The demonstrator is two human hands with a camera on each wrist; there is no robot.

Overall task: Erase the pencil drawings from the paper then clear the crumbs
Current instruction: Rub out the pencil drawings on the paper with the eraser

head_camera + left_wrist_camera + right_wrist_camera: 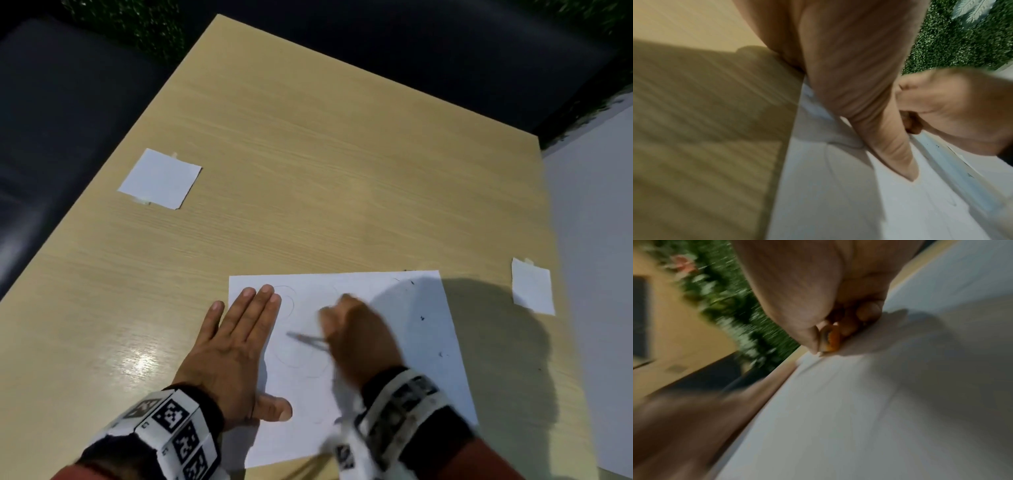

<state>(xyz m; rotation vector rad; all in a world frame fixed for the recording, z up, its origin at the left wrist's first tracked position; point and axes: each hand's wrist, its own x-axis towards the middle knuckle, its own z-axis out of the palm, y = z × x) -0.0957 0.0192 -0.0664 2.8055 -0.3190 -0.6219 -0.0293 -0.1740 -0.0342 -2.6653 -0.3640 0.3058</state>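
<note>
A white sheet of paper (pixel 404 342) with faint pencil circles (pixel 291 359) lies near the front edge of the wooden table (pixel 308 171). My left hand (pixel 236 346) lies flat on the sheet's left edge, fingers straight, pressing it down. My right hand (pixel 359 335), blurred with motion, pinches a small orange eraser (pixel 831 339) against the paper (pixel 859 402) in the right wrist view. Dark eraser crumbs (pixel 422 318) dot the sheet's right half. In the left wrist view my thumb (pixel 890 146) rests on the paper (pixel 828 194), with the right hand (pixel 953 110) just beyond it.
Two small white paper squares are taped to the table, one at the left (pixel 160 179) and one at the right edge (pixel 532 286). Dark seats (pixel 68 120) surround the table. A pale floor (pixel 596 240) runs along the right.
</note>
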